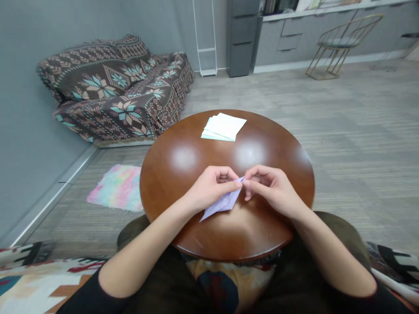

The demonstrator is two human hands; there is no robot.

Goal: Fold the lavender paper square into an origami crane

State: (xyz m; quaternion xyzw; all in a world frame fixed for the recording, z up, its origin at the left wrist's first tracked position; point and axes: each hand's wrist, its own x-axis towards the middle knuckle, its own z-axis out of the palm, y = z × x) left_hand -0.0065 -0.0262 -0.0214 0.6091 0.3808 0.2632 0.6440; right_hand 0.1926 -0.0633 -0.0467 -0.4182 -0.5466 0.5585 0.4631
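Observation:
A folded sheet of lilac origami paper (225,202) is held over the near half of the round brown table. It has pointed ends, one aimed down to the left and one up to the right. My left hand (218,186) grips it from above, thumb and fingers closed near the upper right point. At that same tip, my right hand (270,187) pinches the paper between thumb and index finger, its other fingers curled. Part of the paper is hidden under my left hand.
The round table (163,187) stands between my knees. On its far side lies a stack of pale square paper sheets (225,126). Beyond are a patterned sofa (121,91), a pastel fluffy rug (118,189) and a gold-framed chair (340,43).

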